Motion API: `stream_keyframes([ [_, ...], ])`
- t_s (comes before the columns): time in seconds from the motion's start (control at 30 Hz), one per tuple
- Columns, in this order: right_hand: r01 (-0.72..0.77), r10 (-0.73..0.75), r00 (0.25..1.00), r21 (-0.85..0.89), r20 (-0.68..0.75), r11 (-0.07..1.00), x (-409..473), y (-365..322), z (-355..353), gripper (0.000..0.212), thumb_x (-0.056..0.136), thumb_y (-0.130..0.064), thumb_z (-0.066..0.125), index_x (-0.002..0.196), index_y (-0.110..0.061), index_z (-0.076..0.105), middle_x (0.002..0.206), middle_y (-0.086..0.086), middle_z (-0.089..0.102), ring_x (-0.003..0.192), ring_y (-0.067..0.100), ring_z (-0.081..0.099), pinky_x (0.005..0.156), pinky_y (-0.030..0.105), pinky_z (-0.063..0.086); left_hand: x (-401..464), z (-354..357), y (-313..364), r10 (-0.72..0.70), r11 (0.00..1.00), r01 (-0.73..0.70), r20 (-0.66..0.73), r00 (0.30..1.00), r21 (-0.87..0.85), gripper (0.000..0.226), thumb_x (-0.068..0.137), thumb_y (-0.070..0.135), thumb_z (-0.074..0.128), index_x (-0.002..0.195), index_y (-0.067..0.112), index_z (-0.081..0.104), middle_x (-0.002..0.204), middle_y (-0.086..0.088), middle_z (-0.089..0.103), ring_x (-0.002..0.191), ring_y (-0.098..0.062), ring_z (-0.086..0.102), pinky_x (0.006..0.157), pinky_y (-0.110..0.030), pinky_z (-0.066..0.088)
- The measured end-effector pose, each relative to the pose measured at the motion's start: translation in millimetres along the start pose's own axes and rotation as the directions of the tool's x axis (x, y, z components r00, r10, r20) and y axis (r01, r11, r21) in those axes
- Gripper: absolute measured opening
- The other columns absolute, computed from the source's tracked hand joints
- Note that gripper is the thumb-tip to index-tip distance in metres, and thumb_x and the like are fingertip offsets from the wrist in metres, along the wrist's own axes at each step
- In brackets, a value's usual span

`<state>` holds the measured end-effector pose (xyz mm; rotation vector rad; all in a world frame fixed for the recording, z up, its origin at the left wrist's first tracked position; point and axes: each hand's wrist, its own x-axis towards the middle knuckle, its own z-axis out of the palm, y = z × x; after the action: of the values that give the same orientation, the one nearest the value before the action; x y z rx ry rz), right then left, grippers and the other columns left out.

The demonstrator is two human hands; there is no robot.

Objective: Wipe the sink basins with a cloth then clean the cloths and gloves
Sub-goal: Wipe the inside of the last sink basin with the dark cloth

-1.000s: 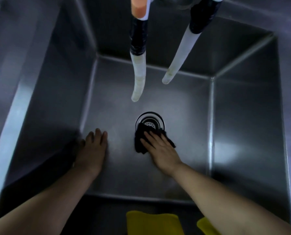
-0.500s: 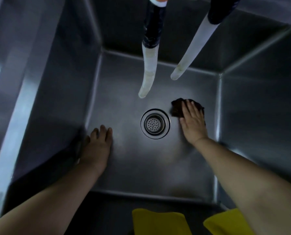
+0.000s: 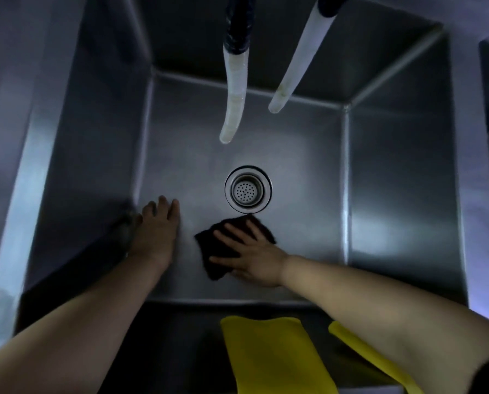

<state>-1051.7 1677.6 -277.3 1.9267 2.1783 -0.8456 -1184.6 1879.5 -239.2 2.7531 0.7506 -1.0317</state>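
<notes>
- Right hand (image 3: 254,257) presses a dark cloth (image 3: 217,260) flat on the basin (image 3: 308,223) floor, its fingers (image 3: 234,231) spread straight over the fabric, not curled round it.
- Just past those fingertips lies the drain (image 3: 248,189), its strainer in place; the cloth's far edge sits right at the drain's rim.
- Left hand (image 3: 158,231) rests on the floor to the left of the cloth, holding nothing, fingers straight and together, pointing away from the person, close to the basin's left wall.
- Above and beyond both hands, two hoses (image 3: 233,109) hang over the basin; no water can be seen running from them.
- Nearest the person, behind the wrists, two yellow gloves (image 3: 266,354) are draped over the front edge of the sink, unworn.
- Progress, as a judgement: the wipe of this basin appears under way, with the floor near the drain being covered; whether the walls have been done cannot be told.
- Still ahead, by the look of it: any other basin, then washing the cloth and the gloves, which lie untouched.
</notes>
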Motion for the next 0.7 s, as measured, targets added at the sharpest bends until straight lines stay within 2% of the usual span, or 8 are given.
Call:
stream_keyframes([
  [0.1,0.062,-0.061,0.998,-0.019,0.031,0.998,10.8,-10.9,-5.9,0.049,0.098,-0.029,0.044,0.144,-0.039,0.031,0.159,0.004,0.003,0.145,0.029,-0.006,0.107,0.052,-0.020,-3.5,-1.9,-1.7,0.020,0.999,-0.021,-0.015,1.000,-0.037,0.090,0.084,0.020,0.064,0.150,0.012,0.002,0.154,-0.015,0.006,0.134,-0.035,0.022,0.112,-0.041,0.027],
  [0.2,0.048,-0.046,0.999,-0.081,0.028,0.996,-8.4,-0.6,-16.8,0.056,0.096,-0.018,0.046,0.144,-0.042,0.029,0.159,0.000,0.007,0.145,0.028,0.006,0.112,0.052,0.006,-7.1,-14.5,-4.6,0.023,0.990,-0.015,0.059,0.998,-0.142,0.088,0.081,0.028,0.063,0.149,0.012,0.010,0.151,-0.013,0.013,0.130,-0.034,0.025,0.109,-0.037,0.031],
  [0.27,-0.086,0.088,0.996,-0.087,0.020,0.992,-31.6,10.0,-20.4,0.060,0.094,-0.015,0.048,0.143,-0.043,0.029,0.159,0.002,0.011,0.141,0.031,0.019,0.106,0.048,0.021,-9.5,-28.4,-6.0,0.049,0.974,-0.014,0.150,0.987,-0.226,0.080,0.079,0.039,0.063,0.144,0.017,0.023,0.146,-0.011,0.021,0.128,-0.034,0.028,0.106,-0.035,0.034],
  [0.33,-0.311,0.312,0.950,-0.027,0.001,0.950,-55.6,21.3,-23.7,0.052,0.095,-0.024,0.044,0.142,-0.045,0.031,0.154,0.006,0.022,0.129,0.035,0.031,0.100,0.040,0.028,-15.9,-40.2,-4.2,0.107,0.967,-0.063,0.168,0.980,-0.248,0.069,0.081,0.045,0.058,0.141,0.021,0.033,0.143,-0.011,0.027,0.130,-0.034,0.027,0.107,-0.036,0.033],
  [0.43,-0.665,0.678,0.735,0.186,-0.009,0.723,-86.5,37.4,-34.8,0.045,0.094,-0.041,0.047,0.138,-0.037,0.040,0.132,0.010,0.040,0.118,0.033,0.042,0.101,0.030,0.031,-38.8,-49.8,-1.2,0.124,0.939,-0.101,0.049,0.991,-0.330,0.056,0.088,0.038,0.052,0.140,0.025,0.039,0.140,-0.010,0.038,0.130,-0.031,0.031,0.103,-0.033,0.035],
  [0.5,-0.747,0.777,0.629,0.289,0.017,0.598,-101.1,41.6,-49.3,0.044,0.093,-0.022,0.051,0.136,-0.029,0.049,0.130,0.011,0.045,0.118,0.032,0.041,0.103,0.027,0.031,-60.4,-53.8,0.4,0.135,0.922,-0.135,-0.027,0.991,-0.363,0.049,0.092,0.033,0.049,0.139,0.024,0.043,0.133,-0.010,0.047,0.123,-0.030,0.040,0.098,-0.031,0.039],
  [0.6,-0.718,0.869,0.486,0.526,-0.090,0.456,-113.3,27.4,-82.8,0.041,0.089,-0.008,0.054,0.127,-0.022,0.060,0.121,0.013,0.051,0.115,0.032,0.046,0.100,0.031,0.038,-96.9,-59.2,0.7,0.137,0.910,-0.147,-0.055,0.989,-0.387,0.046,0.095,0.032,0.045,0.141,0.026,0.041,0.133,-0.006,0.048,0.122,-0.027,0.044,0.094,-0.031,0.043],
  [0.7,-0.590,0.917,0.346,0.715,-0.197,0.376,-130.2,-0.5,-118.4,0.040,0.084,-0.004,0.060,0.121,-0.019,0.065,0.119,0.010,0.056,0.111,0.028,0.055,0.093,0.030,0.045,-133.4,-65.8,-4.3,0.115,0.891,-0.140,-0.083,0.990,-0.432,0.049,0.095,0.033,0.046,0.143,0.029,0.038,0.137,-0.002,0.046,0.123,-0.024,0.046,0.094,-0.033,0.045],
])
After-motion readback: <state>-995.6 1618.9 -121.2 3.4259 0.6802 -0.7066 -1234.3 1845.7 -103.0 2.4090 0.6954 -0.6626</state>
